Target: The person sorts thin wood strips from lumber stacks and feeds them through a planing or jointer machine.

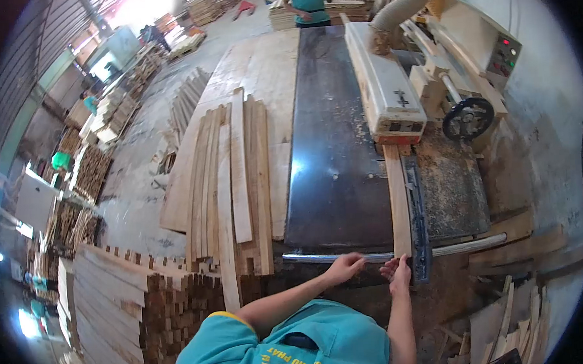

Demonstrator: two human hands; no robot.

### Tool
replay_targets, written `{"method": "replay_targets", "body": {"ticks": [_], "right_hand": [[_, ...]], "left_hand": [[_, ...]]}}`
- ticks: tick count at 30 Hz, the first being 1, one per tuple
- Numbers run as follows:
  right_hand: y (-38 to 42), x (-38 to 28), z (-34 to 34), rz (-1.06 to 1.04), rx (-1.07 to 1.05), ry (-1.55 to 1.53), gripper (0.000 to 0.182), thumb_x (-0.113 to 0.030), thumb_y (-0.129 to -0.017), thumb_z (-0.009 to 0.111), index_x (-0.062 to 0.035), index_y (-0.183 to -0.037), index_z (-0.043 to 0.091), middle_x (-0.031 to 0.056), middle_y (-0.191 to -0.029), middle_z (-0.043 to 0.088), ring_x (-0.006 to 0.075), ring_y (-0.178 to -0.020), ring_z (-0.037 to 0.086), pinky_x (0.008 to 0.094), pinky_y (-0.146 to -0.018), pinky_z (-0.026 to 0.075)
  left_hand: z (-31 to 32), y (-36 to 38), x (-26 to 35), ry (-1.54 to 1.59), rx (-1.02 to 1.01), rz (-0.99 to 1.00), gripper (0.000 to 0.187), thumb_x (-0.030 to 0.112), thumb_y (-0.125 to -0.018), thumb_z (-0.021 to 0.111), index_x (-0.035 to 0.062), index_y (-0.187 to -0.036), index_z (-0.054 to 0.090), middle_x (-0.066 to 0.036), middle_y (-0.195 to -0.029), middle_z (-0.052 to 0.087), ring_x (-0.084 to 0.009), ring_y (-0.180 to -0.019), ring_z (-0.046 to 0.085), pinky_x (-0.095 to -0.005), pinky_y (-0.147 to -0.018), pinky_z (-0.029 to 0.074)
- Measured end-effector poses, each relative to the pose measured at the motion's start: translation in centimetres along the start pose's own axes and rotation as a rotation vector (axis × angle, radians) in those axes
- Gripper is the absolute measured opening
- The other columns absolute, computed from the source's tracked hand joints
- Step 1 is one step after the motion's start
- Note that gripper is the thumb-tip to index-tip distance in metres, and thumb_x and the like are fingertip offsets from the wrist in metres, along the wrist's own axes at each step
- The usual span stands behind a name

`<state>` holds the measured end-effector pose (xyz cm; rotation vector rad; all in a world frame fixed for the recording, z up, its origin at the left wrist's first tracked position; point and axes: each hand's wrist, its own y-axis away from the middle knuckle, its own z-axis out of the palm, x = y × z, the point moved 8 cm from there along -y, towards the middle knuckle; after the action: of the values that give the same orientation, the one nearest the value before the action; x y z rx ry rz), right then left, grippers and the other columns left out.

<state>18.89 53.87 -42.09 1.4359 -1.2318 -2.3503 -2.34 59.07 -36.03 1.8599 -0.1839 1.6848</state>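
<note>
A long wooden board (398, 196) lies lengthwise on the machine's dark metal table (332, 199). Its far end disappears under the white saw housing (392, 84), and its right edge runs beside a dark metal guide (417, 221). At the near end of this board is my right hand (397, 273), with the fingers curled and the thumb around the tip. My left hand (344, 267) is to the left, apart from the board, just in front of the shiny metal bar (322, 257). Its fingers are curled together and no object shows in them.
Several loose boards (222, 185) lie on the wooden side table (252, 65) at left. Below them is a large stack of timber (139, 302). A black handwheel (468, 118) juts out at right, near scrap strips (523, 321). Across the table stands another person (306, 3).
</note>
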Motion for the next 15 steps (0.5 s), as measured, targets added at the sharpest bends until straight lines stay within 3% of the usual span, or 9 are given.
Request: {"method": "replay_targets", "body": {"ticks": [3, 5, 7, 9, 11, 12, 15], "right_hand": [[-0.1, -0.5, 0.9, 0.044, 0.021, -0.078, 0.053, -0.057, -0.106, 0.042, -0.0075, -0.095, 0.060, 0.0070, -0.079, 0.066, 0.0213, -0.067, 0.069, 0.0350, -0.060, 0.055], [0.8, -1.0, 1.9, -0.044, -0.067, -0.021, 0.053, -0.056, -0.106, 0.043, -0.0067, -0.099, 0.061, 0.0069, -0.081, 0.068, 0.0206, -0.069, 0.069, 0.0336, -0.062, 0.056], [1.4, 0.2, 2.3, -0.025, -0.108, 0.025, 0.052, -0.055, -0.106, 0.044, -0.0060, -0.102, 0.062, 0.0072, -0.084, 0.069, 0.0208, -0.072, 0.070, 0.0336, -0.063, 0.056], [2.9, 1.1, 3.9, -0.054, -0.241, 0.105, 0.049, -0.052, -0.107, 0.045, -0.0059, -0.102, 0.062, 0.0074, -0.085, 0.069, 0.0206, -0.073, 0.070, 0.0334, -0.064, 0.056], [4.0, 2.6, 4.7, -0.057, -0.268, 0.133, 0.046, -0.048, -0.108, 0.044, -0.0060, -0.102, 0.062, 0.0072, -0.085, 0.069, 0.0198, -0.073, 0.070, 0.0333, -0.063, 0.056], [4.4, 3.5, 5.4, -0.043, -0.317, 0.168, 0.045, -0.047, -0.108, 0.043, -0.0066, -0.104, 0.062, 0.0074, -0.086, 0.070, 0.0195, -0.073, 0.070, 0.0329, -0.064, 0.055], [5.9, 5.7, 6.7, -0.014, -0.390, 0.229, 0.044, -0.046, -0.109, 0.042, -0.0069, -0.105, 0.062, 0.0073, -0.088, 0.070, 0.0187, -0.073, 0.070, 0.0315, -0.065, 0.055]], "left_hand": [[-1.9, 8.4, -7.1, 0.207, 0.089, -0.280, 0.031, 0.030, -0.104, 0.058, 0.0042, -0.120, 0.068, -0.003, -0.094, 0.068, -0.0117, -0.081, 0.063, -0.0280, -0.074, 0.052], [-4.3, 13.2, -13.2, 0.472, 0.276, -0.491, 0.031, 0.028, -0.105, 0.054, 0.0056, -0.122, 0.066, -0.005, -0.102, 0.067, -0.0155, -0.088, 0.064, -0.0298, -0.078, 0.053], [-6.8, 16.6, -16.2, 0.934, 0.533, -0.540, 0.035, 0.030, -0.107, 0.046, 0.0064, -0.128, 0.061, -0.010, -0.108, 0.066, -0.0231, -0.097, 0.065, -0.0360, -0.085, 0.054], [-9.9, 17.2, -18.6, 1.401, 0.545, -0.144, 0.046, 0.040, -0.109, 0.035, 0.0063, -0.131, 0.057, -0.015, -0.113, 0.066, -0.0306, -0.103, 0.064, -0.0429, -0.091, 0.052], [-11.5, 18.4, -13.5, 1.735, 0.708, 0.072, 0.055, 0.048, -0.109, 0.027, 0.0052, -0.126, 0.056, -0.019, -0.120, 0.065, -0.0347, -0.106, 0.062, -0.0472, -0.091, 0.052], [-12.2, 18.2, -12.2, 1.852, 0.644, 0.153, 0.065, 0.058, -0.107, 0.022, 0.0044, -0.119, 0.056, -0.021, -0.126, 0.062, -0.0352, -0.108, 0.060, -0.0487, -0.092, 0.052], [-12.4, 17.7, -10.9, 1.943, 0.591, 0.246, 0.073, 0.065, -0.104, 0.020, 0.0029, -0.116, 0.055, -0.022, -0.126, 0.062, -0.0344, -0.109, 0.060, -0.0491, -0.092, 0.051]]}}
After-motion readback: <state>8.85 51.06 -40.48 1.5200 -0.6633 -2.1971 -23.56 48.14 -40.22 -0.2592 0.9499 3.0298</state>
